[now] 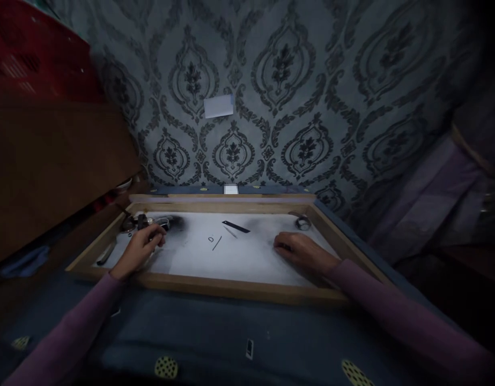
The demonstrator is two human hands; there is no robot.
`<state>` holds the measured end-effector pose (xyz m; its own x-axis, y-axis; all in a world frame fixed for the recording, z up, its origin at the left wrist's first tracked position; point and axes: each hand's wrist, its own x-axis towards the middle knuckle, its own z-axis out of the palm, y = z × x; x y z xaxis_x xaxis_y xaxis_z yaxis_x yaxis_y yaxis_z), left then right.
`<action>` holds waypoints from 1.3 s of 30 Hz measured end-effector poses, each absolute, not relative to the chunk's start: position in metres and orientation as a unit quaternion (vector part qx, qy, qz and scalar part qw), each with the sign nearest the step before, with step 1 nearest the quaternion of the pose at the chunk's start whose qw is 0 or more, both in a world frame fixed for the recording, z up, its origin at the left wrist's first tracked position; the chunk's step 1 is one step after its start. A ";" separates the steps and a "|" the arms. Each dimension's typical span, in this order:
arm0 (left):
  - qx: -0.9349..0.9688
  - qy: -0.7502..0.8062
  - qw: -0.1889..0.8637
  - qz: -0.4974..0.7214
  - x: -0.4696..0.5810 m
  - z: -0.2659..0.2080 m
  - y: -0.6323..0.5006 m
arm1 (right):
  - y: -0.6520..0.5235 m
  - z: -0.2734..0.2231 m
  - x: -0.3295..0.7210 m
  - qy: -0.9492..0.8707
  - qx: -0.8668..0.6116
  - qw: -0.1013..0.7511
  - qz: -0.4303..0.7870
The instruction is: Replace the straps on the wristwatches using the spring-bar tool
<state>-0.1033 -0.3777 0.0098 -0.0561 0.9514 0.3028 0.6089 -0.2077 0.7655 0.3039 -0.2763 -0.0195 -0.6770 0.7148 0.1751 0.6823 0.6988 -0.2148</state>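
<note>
The left hand (139, 249) reaches over the near edge of a shallow, pale wooden tray lined with white (194, 284). Its fingers are bent and drawn narrowly together; whether they pinch anything cannot be told. Just beyond the fingertips lies a dark round wristwatch (163, 223), too close to tell touching from apart, with a cluster of dark-strapped watches (137, 221) beside it toward the tray's left corner. A dark curved strap-like piece (106, 254) lies left of that hand.

The right hand (305, 253) is loosely curled low over the right side, its grip hidden. A dark round watch with a curved strap (302, 222) lies just past its knuckles, apart from the fingers. Between the hands, well apart from both, are a flat black strip (236, 226), a thin dark stick (217, 243) and a small dark ring (211, 239).
</note>
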 end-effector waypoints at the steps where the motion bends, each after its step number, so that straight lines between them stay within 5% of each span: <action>1: 0.645 0.597 0.200 0.433 -0.104 0.009 -0.377 | -0.277 -0.019 0.304 -0.914 -0.382 0.124 0.063; 11: 0.607 0.614 0.176 0.473 -0.120 -0.008 -0.369 | -0.275 -0.021 0.305 -0.919 -0.375 0.115 0.037; 39: 0.733 0.610 0.127 0.273 -0.118 -0.006 -0.371 | -0.278 -0.017 0.302 -0.904 -0.407 0.116 0.059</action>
